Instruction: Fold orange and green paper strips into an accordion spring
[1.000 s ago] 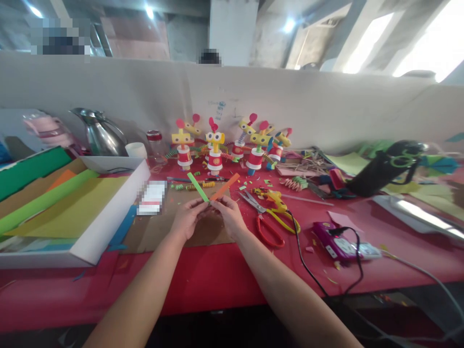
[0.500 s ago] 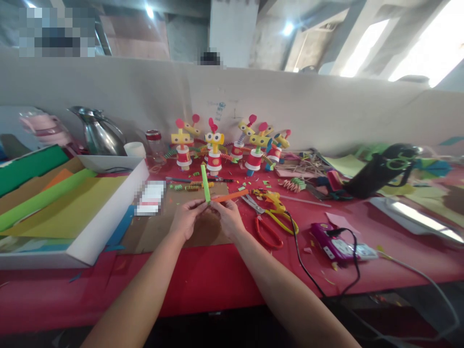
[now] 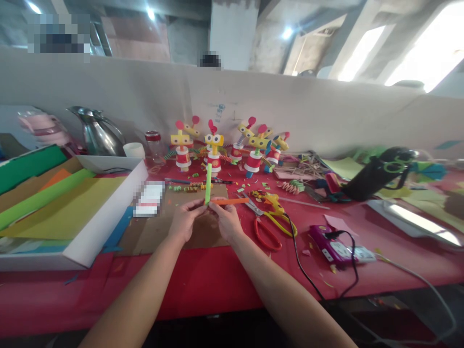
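My left hand [image 3: 186, 220] and my right hand [image 3: 227, 220] meet above a piece of brown cardboard [image 3: 145, 237]. Both pinch the joined ends of two paper strips. The green paper strip [image 3: 209, 181] stands up from the fingertips, pointing away from me. The orange paper strip [image 3: 235, 201] runs out to the right over my right hand. My fingers partly cover the place where the strips cross. Past the hands lie small folded paper springs [image 3: 192, 188] and a pen [image 3: 219, 181].
Several paper-cup figures [image 3: 214, 159] stand at the back. Red- and yellow-handled scissors [image 3: 266, 232] and a yellow glue gun [image 3: 274, 204] lie right of my hands, near a purple power strip [image 3: 331, 246]. A white box [image 3: 105, 212] of coloured paper sits left. A dark bottle [image 3: 379, 171] leans at right.
The green strip has swung from leaning left to nearly upright, tipping slightly right. The orange strip has dropped to nearly level. Both hands stay in about the same place.
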The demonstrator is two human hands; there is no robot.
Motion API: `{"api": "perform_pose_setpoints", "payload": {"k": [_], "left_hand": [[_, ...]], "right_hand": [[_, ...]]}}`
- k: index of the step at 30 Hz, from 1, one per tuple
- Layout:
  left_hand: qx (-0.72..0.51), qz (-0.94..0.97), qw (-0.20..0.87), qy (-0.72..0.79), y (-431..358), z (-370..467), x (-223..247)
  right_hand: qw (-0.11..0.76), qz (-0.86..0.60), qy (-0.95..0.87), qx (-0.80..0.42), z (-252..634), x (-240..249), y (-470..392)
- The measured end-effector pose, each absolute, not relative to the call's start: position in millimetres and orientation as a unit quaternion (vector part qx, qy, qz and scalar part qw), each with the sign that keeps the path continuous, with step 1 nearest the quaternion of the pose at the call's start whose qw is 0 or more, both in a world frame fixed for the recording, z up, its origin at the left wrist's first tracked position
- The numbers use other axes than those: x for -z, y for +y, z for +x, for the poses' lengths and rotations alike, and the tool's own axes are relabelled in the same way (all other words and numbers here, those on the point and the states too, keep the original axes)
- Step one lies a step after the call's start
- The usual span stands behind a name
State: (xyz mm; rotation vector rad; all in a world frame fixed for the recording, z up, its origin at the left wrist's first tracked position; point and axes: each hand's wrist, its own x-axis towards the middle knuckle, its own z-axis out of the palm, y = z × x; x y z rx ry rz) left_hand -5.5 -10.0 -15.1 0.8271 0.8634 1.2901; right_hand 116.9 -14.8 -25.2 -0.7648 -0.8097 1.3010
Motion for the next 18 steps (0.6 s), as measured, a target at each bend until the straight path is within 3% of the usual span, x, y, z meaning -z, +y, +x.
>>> {"api": "perform_pose_setpoints", "payload": {"k": [7, 18], "left_hand": [[-0.587, 0.335, 0.63, 0.383, -11.6, -2.8, 9.8], [-0.586, 0.267, 0.664, 0.38, -5.5, -8.8, 12.1]], "right_hand": [[0.655, -0.337, -0.376, -0.562, 113.9, 27.3, -14.8], [0.577, -0.39, -0.633, -0.339, 131.7, 23.3, -8.4]]}}
